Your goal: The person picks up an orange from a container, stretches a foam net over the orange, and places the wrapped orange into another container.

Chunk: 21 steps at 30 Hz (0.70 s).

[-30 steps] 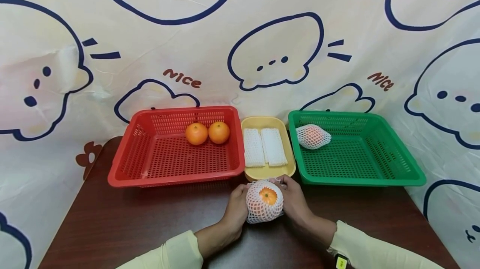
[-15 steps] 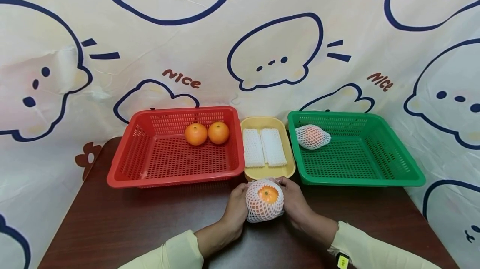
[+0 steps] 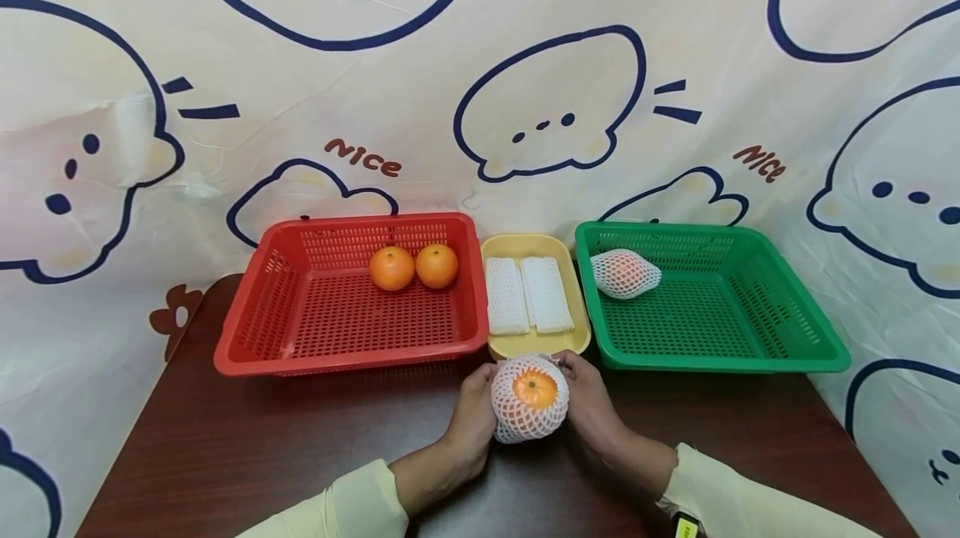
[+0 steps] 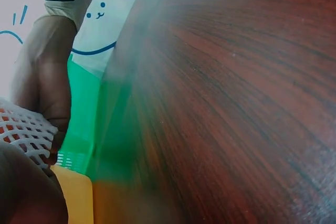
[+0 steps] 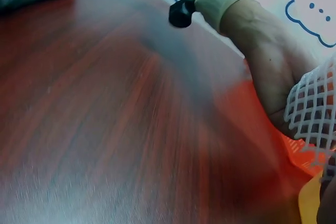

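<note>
Between the two hands, in the head view, is an orange [image 3: 535, 389] inside a white foam net [image 3: 525, 424], its top bare through the net's opening. My left hand [image 3: 471, 419] grips the netted fruit from the left side. On the opposite side my right hand [image 3: 592, 406] holds the net's edge and the fruit, fingertips partly hidden behind it. The left wrist view shows part of the net [image 4: 26, 132] between both hands. In the right wrist view the net [image 5: 313, 109] lies against the left hand [image 5: 270, 61].
A red basket [image 3: 352, 354] at the left contains two bare oranges [image 3: 392, 269]. Two flat foam nets [image 3: 547, 294] lie in a yellow tray [image 3: 530, 346] behind the hands. The green basket [image 3: 720, 361] at the right has one netted fruit [image 3: 626, 274] in it.
The net's opening and the fruit's bare top have shifted slightly and tilted a little. Both hands keep nearly the same place around the fruit, with small finger movements of the right hand.
</note>
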Each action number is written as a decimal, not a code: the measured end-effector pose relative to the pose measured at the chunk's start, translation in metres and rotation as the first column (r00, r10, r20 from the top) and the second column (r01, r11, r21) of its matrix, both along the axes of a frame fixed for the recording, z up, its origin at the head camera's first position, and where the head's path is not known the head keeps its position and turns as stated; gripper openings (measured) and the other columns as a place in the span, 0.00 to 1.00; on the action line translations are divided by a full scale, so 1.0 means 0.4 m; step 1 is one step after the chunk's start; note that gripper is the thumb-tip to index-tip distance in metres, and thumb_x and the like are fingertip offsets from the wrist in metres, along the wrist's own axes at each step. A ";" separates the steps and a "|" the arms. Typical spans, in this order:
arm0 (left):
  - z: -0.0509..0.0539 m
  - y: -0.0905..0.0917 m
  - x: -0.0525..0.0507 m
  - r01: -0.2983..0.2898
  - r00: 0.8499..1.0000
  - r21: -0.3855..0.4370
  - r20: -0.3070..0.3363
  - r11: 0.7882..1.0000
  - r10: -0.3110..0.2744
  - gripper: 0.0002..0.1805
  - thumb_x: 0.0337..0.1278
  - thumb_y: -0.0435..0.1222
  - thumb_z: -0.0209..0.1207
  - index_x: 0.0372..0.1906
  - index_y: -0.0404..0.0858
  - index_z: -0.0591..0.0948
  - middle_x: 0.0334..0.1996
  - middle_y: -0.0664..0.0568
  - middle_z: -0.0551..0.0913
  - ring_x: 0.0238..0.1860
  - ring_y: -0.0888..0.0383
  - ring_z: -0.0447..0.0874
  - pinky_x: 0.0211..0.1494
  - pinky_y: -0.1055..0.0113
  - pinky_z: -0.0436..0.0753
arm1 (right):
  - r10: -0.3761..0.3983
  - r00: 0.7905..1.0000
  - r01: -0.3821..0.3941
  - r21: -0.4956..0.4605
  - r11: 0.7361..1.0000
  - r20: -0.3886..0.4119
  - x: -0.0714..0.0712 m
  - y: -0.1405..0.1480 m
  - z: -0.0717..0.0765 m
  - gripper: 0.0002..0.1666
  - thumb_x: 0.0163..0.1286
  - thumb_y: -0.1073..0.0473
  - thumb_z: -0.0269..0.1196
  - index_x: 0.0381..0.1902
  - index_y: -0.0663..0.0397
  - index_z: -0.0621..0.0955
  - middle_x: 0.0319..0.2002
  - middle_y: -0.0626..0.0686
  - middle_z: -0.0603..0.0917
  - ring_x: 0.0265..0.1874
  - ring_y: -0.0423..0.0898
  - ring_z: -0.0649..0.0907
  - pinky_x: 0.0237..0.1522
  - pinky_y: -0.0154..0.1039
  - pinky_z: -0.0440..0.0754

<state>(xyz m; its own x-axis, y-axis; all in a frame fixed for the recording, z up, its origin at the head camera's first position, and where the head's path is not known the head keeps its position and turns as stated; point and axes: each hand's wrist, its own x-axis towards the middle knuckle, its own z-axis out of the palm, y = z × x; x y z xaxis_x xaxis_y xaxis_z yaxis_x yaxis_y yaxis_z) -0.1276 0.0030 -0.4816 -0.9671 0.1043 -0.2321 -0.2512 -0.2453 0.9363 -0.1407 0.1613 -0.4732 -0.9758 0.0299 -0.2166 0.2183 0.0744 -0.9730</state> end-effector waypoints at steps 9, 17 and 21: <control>0.021 -0.015 0.003 0.023 1.000 0.047 -0.003 0.999 -0.023 0.14 0.76 0.37 0.49 0.47 0.30 0.81 0.36 0.55 0.85 0.41 0.62 0.83 0.49 0.69 0.82 | 0.214 0.905 -0.113 0.277 0.954 -0.367 0.011 0.056 0.043 0.21 0.64 0.77 0.62 0.53 0.59 0.82 0.53 0.58 0.84 0.45 0.41 0.82 0.44 0.31 0.80; 0.031 -0.018 0.002 0.027 1.000 0.065 -0.002 0.998 -0.027 0.16 0.76 0.36 0.48 0.52 0.28 0.80 0.40 0.52 0.85 0.46 0.61 0.82 0.56 0.67 0.80 | 0.643 0.678 -0.501 0.415 0.759 -0.357 0.039 0.093 0.130 0.50 0.67 0.65 0.66 0.80 0.42 0.56 0.79 0.46 0.61 0.76 0.45 0.65 0.74 0.40 0.69; 0.039 -0.010 0.005 0.030 1.000 0.095 -0.011 0.995 -0.030 0.17 0.76 0.36 0.49 0.57 0.28 0.79 0.46 0.51 0.85 0.51 0.62 0.80 0.60 0.68 0.78 | 0.655 0.708 -0.487 0.491 0.723 -0.263 0.044 0.076 0.136 0.59 0.60 0.49 0.77 0.80 0.35 0.54 0.78 0.41 0.61 0.75 0.44 0.65 0.75 0.39 0.68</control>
